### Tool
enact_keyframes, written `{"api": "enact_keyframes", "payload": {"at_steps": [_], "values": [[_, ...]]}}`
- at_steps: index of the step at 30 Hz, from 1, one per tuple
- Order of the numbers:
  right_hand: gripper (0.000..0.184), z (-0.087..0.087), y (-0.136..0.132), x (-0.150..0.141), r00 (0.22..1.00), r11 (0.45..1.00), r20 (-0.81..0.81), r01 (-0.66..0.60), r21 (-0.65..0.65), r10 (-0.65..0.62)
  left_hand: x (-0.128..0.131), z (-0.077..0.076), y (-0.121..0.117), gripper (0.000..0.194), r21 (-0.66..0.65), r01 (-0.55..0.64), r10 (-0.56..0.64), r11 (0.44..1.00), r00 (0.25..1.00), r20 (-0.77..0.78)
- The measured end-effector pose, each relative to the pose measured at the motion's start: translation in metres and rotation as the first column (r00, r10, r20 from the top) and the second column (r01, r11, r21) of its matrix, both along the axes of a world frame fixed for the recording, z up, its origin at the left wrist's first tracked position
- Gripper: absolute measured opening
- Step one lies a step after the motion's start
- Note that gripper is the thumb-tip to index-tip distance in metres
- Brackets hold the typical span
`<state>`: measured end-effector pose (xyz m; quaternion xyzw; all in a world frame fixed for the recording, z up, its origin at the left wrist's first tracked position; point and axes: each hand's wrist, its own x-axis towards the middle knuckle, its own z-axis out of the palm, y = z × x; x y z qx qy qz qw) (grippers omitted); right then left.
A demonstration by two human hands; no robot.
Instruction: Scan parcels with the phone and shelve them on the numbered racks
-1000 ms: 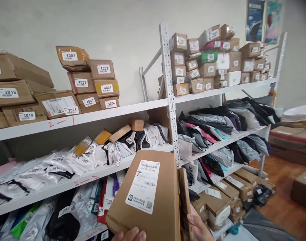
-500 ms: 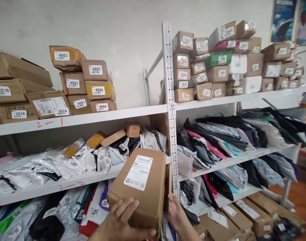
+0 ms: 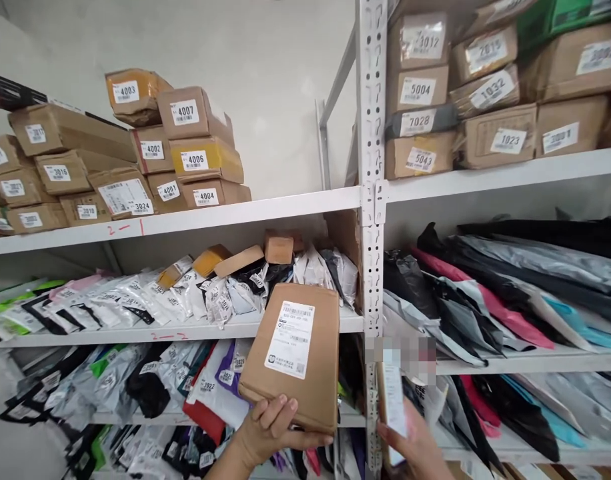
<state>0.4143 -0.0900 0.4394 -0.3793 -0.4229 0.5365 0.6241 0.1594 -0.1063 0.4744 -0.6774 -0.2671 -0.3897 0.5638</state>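
A brown cardboard box (image 3: 313, 320) with a white shipping label (image 3: 289, 340) on its face is tilted up in front of the shelves. My left hand (image 3: 270, 427) is closed on its lower edge, fingers over the front and thumb beneath. To the right of the box, my right hand (image 3: 410, 440) is wrapped round a phone (image 3: 393, 407), whose lit screen shows at an angle. The phone's top end is blurred by a pixelated patch. Box and phone are apart.
A white shelf post (image 3: 373, 267) rises just behind the phone. On the left upper shelf (image 3: 265, 207) stand numbered cartons; bagged parcels (image 3: 160, 297) lie below. More cartons (image 3: 510, 130) and plastic mailers (image 3: 495, 287) fill the right-hand shelves.
The view has shifted closer to the post. My right hand has moved away from the box's side to the right, and the phone's screen now shows. My left hand keeps the box.
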Motion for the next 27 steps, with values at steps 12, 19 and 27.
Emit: {"api": "enact_keyframes", "payload": {"at_steps": [12,19,27], "values": [[0.09,0.056,-0.099,-0.01,0.807,0.879,-0.415,-0.476,-0.035,0.42,-0.015,-0.01,0.007,0.049,-0.062,0.023,-0.026,0.998,0.998,-0.059],[0.096,0.059,-0.11,-0.034,0.682,0.834,-0.529,-0.545,0.092,0.504,-0.014,-0.01,0.008,0.05,-0.076,0.083,-0.087,0.994,0.995,-0.053],[0.11,0.051,-0.111,-0.038,0.775,0.875,-0.462,-0.484,0.007,0.432,-0.021,-0.029,0.017,0.045,-0.073,0.109,-0.114,0.991,0.991,-0.073]]}}
